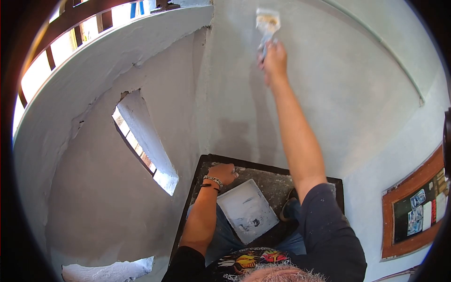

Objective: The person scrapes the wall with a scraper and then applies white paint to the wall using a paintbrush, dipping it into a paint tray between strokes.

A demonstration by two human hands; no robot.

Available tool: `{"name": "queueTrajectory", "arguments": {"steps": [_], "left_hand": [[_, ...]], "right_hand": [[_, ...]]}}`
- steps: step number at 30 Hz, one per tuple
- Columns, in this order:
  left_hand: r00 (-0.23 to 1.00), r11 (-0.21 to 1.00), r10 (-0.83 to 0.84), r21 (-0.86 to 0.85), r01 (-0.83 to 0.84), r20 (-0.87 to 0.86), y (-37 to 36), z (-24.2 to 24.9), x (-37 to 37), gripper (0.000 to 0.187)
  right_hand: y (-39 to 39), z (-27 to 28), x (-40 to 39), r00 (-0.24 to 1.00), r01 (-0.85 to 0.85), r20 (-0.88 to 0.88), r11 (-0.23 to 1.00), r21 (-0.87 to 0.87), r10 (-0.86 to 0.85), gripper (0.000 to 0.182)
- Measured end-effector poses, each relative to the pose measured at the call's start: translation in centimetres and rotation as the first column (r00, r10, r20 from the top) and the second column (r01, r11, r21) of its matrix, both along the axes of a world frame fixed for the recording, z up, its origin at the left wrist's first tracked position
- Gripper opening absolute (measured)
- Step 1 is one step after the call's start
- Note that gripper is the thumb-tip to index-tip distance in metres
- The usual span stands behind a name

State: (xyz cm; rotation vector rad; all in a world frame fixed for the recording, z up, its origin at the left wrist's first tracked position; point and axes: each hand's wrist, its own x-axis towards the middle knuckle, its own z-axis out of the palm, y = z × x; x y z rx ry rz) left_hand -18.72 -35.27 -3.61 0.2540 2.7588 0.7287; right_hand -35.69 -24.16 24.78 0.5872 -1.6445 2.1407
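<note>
Head view: right arm stretched far up the wall (329,89), with the brush (268,21) at its end, near the top of the frame. Right hand (276,60) gripped the handle, fingers closed around it, bristle end pointing up and away from the person. Brush was slightly blurred; whether bristles touched the wall could not be told. A soft shadow (260,117) fell on the wall below the right hand.

Left hand (222,173) was low, just beside the upper left side of the square tray (237,199). Its fingers looked curled in; could not tell whether they held anything. Tray sat tilted to the frame over the dark floor (277,182), its pale inside marked with dark smudges.

Other features: slot opening (151,136) in the left wall, thin pipe (399,58) on the wall to the right.

Step in hand (judged): brushwork high on the wall, with tray kept low within reach. Next move, as judged, called for a firm hold on the handle, bristles laid evenly against the wall, reach controlled, and the left hand kept clear of the tray's pale smears.
</note>
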Motion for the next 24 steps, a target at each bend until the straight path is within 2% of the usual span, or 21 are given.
{"name": "queueTrajectory", "arguments": {"steps": [3, 6, 9, 11, 15, 16, 19, 21, 24], "left_hand": [[1.000, 1.000, -0.010, 0.014, 0.010, -0.012, -0.2, -0.3, -0.6, 0.036], [0.999, 1.000, -0.016, 0.019, 0.015, 0.028, -0.1, 0.0, -0.8, 0.036], [1.000, 1.000, -0.013, -0.018, 0.013, 0.009, 0.3, 0.2, -0.4, 0.033], [1.000, 0.999, -0.017, -0.029, 0.016, -0.012, 0.5, 0.1, -0.3, 0.033], [1.000, 1.000, -0.030, -0.003, 0.030, 0.001, 0.3, -0.6, -0.2, 0.035], [0.999, 0.999, -0.032, 0.003, 0.032, 0.009, 0.2, -0.7, -0.1, 0.034], [0.999, 0.999, -0.033, -0.007, 0.033, -0.004, 0.2, -0.7, -0.2, 0.034], [0.999, 0.999, -0.033, -0.005, 0.033, -0.019, 0.4, -0.8, -0.1, 0.031], [1.000, 1.000, -0.022, -0.010, 0.021, -0.020, 0.6, -0.7, -0.6, 0.030]], "right_hand": [[1.8, 6.7, -1.2, 0.995, 0.013, -0.102, 0.999, -0.050, -0.018, 0.011], [3.7, 8.2, -2.6, 1.000, -0.013, -0.004, 1.000, -0.003, 0.013, 0.017], [4.3, 3.4, -2.4, 0.994, 0.054, 0.088, 0.997, 0.056, -0.059, 0.016], [4.6, -1.9, -1.3, 0.973, 0.105, 0.195, 0.989, 0.108, -0.125, 0.015], [5.6, -12.6, 1.5, 0.920, 0.015, 0.390, 0.996, 0.084, -0.047, 0.012], [5.7, -13.6, 2.4, 0.908, -0.031, 0.418, 0.996, 0.088, -0.008, 0.012], [5.7, -12.3, 3.2, 0.932, 0.007, 0.361, 0.997, 0.082, -0.036, 0.012], [4.7, -7.6, 2.8, 0.968, 0.059, 0.242, 0.997, 0.054, -0.070, 0.013], [3.1, -0.7, 1.3, 0.996, -0.053, 0.070, 0.999, -0.013, 0.053, 0.015]]}}
